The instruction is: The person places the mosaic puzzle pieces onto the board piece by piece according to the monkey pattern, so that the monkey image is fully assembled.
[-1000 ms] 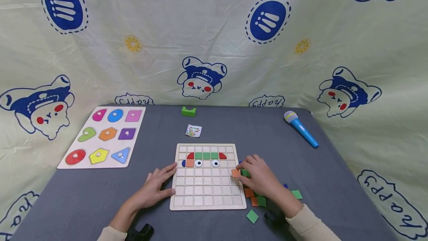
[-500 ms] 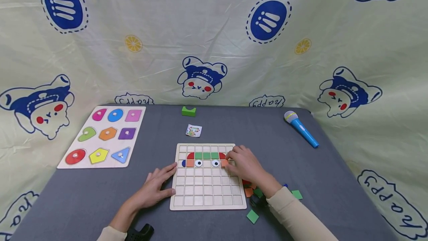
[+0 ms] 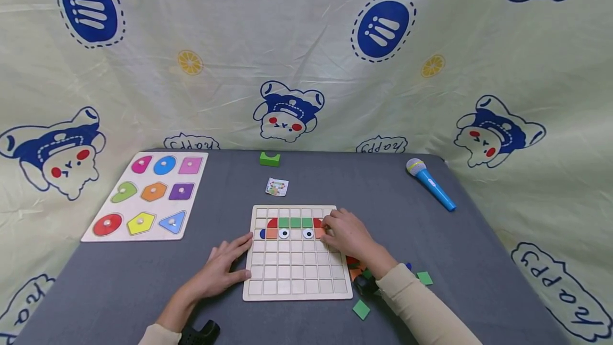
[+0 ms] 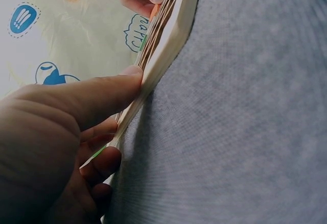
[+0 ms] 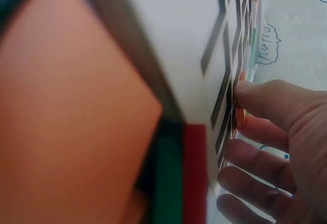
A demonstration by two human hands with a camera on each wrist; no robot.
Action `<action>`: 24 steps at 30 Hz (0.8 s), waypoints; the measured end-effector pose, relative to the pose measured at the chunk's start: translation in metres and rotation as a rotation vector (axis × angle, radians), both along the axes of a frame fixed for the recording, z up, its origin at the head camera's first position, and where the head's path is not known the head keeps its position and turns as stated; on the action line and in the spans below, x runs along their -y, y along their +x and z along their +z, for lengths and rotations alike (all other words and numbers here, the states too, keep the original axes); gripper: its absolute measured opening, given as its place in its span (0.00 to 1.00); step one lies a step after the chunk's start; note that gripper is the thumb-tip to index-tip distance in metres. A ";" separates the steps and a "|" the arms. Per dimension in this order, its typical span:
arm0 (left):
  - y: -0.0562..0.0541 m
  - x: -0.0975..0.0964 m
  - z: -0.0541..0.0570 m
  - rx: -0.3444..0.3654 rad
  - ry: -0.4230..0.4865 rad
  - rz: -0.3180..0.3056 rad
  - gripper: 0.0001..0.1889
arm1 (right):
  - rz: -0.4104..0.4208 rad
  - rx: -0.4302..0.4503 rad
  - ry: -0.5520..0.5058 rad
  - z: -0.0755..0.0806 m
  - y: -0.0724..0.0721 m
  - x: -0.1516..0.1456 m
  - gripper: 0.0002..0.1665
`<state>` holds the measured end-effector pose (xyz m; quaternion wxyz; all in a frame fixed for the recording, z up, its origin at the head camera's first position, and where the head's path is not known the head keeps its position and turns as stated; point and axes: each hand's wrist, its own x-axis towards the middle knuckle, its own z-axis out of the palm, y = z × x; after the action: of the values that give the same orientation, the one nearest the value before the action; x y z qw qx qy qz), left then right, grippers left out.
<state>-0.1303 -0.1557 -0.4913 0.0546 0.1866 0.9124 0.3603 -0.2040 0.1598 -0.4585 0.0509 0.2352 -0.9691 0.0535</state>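
A pale grid board (image 3: pixel 297 273) lies on the grey cloth. Two of its upper rows bear tiles: red end pieces and green squares (image 3: pixel 296 223) above, then a blue piece, an orange square (image 3: pixel 271 233) and two eye tiles (image 3: pixel 283 233). My left hand (image 3: pixel 217 270) rests against the board's left edge, thumb and fingers extended along it. With thumb and index finger my right hand (image 3: pixel 349 236) pinches an orange square tile (image 5: pixel 240 116) at the cell right of the second eye tile. That tile is partly covered by the fingers in the head view.
Loose orange, red and green tiles lie right of the board, partly under the right wrist; single green tiles (image 3: pixel 361 310) lie apart. A shape puzzle (image 3: pixel 139 212) stands left. Behind are a small card (image 3: pixel 276 187), a green block (image 3: pixel 270 159) and a blue toy microphone (image 3: pixel 435 188).
My right hand has carried the orange tile from the board's right edge up and left to the cell beside the right eye tile. The left hand has stayed still.
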 end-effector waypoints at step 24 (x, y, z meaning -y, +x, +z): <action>0.001 0.001 0.000 -0.017 0.013 -0.010 0.37 | -0.016 0.025 -0.038 0.001 0.004 -0.004 0.15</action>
<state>-0.1296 -0.1569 -0.4917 0.0471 0.1945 0.9095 0.3645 -0.2002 0.1642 -0.4576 0.0439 0.2258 -0.9703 0.0745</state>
